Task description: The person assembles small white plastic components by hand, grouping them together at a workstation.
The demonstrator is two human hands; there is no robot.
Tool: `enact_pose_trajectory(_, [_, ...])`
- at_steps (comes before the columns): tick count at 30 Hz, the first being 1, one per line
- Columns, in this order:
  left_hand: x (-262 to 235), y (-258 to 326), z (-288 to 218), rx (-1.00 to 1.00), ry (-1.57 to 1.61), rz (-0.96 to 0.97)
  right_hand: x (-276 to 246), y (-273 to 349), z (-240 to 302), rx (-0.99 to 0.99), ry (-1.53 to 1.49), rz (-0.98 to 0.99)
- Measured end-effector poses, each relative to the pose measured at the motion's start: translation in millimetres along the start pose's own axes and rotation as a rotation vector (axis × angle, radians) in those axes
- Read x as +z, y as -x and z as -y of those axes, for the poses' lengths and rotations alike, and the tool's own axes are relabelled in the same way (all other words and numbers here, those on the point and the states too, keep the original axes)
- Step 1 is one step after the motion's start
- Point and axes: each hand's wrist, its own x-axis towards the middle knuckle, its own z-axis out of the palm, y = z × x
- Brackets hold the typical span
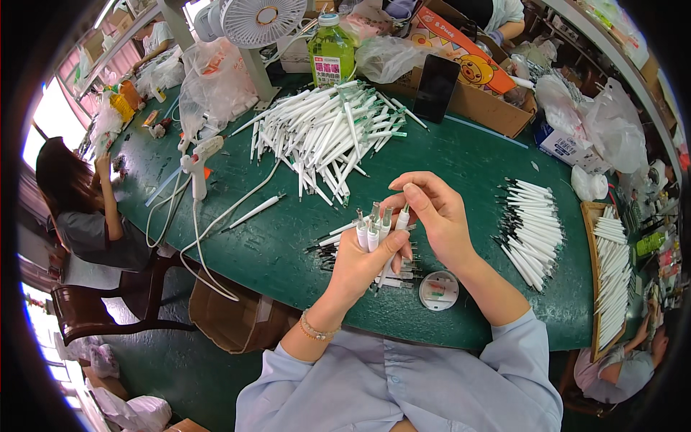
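My left hand [358, 265] is closed round several white pens [373, 239], held upright with clear tips pointing up. One white pen [402, 219] stands a little apart on the right of the bunch, with a dark point on top. My right hand [440, 214] is bent over that pen, thumb and fingertips drawn close together; anything tiny between them is hidden. Below both hands lies a small group of white pens with dark tips [327, 253], partly covered. A round white lid-like dish [438, 290] with small bits in it sits by my right forearm.
A big heap of white pens [324, 137] covers the back middle of the green table [468, 162]. A neater pile [533, 234] and a wooden tray [592, 288] of pens are right. Left are a glue gun [201, 165] with its cord, and a lone pen [255, 212]. Co-workers sit around.
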Motion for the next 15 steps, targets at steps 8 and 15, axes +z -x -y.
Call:
enact_pose_trajectory(8, [-0.8,-0.2,1.3,0.016,-0.006,-0.023,-0.5,-1.3,-3.1,-0.026,0.04,0.042])
enact_pose_trajectory(15, [-4.0,0.0,-3.0,0.017,0.009,-0.038,2.4,2.5,-17.0,-0.094,0.103,0.057])
